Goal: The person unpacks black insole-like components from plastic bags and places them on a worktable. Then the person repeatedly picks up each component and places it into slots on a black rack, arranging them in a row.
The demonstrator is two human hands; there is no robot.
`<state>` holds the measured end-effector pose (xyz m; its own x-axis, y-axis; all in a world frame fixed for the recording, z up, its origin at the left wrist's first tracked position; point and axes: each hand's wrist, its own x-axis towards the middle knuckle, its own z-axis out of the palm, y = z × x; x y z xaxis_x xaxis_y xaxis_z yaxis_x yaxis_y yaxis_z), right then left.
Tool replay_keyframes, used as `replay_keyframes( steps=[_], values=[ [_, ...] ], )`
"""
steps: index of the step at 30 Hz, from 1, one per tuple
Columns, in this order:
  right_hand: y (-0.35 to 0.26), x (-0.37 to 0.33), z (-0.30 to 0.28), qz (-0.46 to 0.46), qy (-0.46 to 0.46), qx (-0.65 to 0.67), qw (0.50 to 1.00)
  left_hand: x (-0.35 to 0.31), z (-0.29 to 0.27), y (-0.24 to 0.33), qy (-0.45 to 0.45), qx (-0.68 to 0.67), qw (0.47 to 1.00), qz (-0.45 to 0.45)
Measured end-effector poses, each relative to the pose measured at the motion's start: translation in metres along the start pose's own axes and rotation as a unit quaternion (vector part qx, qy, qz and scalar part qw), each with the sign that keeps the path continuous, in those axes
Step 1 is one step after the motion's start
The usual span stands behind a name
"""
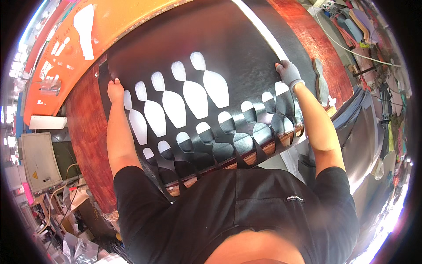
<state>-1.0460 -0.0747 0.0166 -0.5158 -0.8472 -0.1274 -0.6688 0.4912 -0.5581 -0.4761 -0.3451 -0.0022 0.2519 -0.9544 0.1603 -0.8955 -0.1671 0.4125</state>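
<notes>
Left fingers (117, 81): bunched together at the black sheet's left edge, tips turned toward the far side; whether they pinch it, I cannot tell.
Right fingers (285, 66): drawn in close beside the thumb, right where a white strip ends; what they grip underneath is hidden.
Hands: bare left hand (115, 92) on one side, right hand (292, 75) in a grey glove on the other, both arms reaching wide!
Black sheet (246, 83): stretched between those hands, over the middle of the bench and down across its near edge.
Cut-outs (175, 109): sole-shaped holes in rows, five glowing white in the upper row, the nearer row part white and part dark.
White strip (259, 27): running from the right hand up to the bench's far side.
Bench (90, 141): worn reddish brown, showing at left and right edges.
Sole-shaped piece (321, 81): grey, near the right edge.
Orange beam (103, 28): sweeping across the far left corner.
Beyond the left edge: a grey box (41, 158) with a yellow triangle.
Beyond the right edge: colourful hanging pieces (358, 26), crowded together.
</notes>
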Motion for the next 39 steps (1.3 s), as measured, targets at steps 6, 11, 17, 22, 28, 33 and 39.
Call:
replay_keyframes(
  steps=[6,11,17,22,28,33,39],
  values=[
    [-0.005,-0.009,-0.012,0.054,-0.046,0.033,0.997,-0.046,-0.022,0.031,0.031,0.033,0.998,-0.042],
    [0.03,-0.066,-0.021,0.079,-0.088,0.254,0.96,-0.186,-0.033,0.087,0.051,-0.077,0.928,0.362],
    [0.079,-0.115,-0.017,0.104,-0.111,0.44,0.885,-0.336,-0.02,0.168,-0.133,0.006,0.857,0.499],
    [0.094,-0.116,-0.026,0.074,-0.107,0.374,0.918,-0.352,-0.012,0.169,-0.202,0.082,0.85,0.481],
    [0.107,-0.124,-0.025,-0.051,0.06,0.168,0.983,-0.352,-0.006,0.169,-0.176,0.039,0.858,0.482],
    [0.14,-0.079,-0.08,0.009,0.247,-0.063,0.967,-0.355,0.002,0.174,-0.109,-0.057,0.865,0.487],
    [0.156,-0.04,-0.091,0.077,0.117,-0.096,0.985,-0.355,0.009,0.17,-0.061,-0.085,0.862,0.496]
  ],
)
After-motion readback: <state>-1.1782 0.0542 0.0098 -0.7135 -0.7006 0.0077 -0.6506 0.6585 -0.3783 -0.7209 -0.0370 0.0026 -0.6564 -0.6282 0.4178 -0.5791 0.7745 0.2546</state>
